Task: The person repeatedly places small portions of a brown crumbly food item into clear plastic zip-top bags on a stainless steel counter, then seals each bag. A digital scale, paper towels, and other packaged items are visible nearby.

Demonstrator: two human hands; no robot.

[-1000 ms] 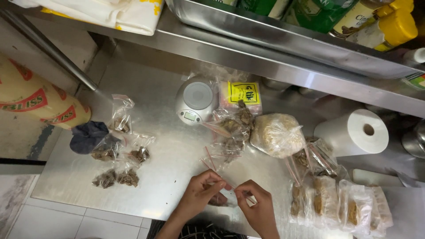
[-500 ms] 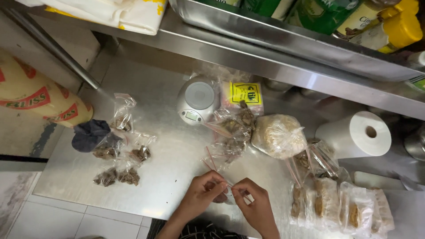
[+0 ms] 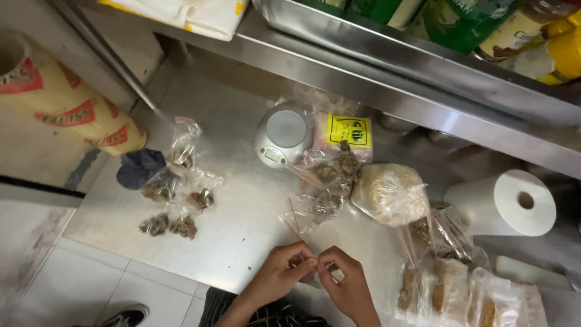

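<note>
Small clear bag, light and limp, is pinched at its top between left hand and right hand.

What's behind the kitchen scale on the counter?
Right behind the scale lies a clear bag with a yellow label, partly under other bags. The shelf hides the rest.

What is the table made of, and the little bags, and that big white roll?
Table: looks like brushed steel, grey with a dull shine. Little bags: thin clear plastic, crinkled and glinting, with brown bits showing through. White roll: probably soft paper towel, matte, wound round a hollow core.
</note>
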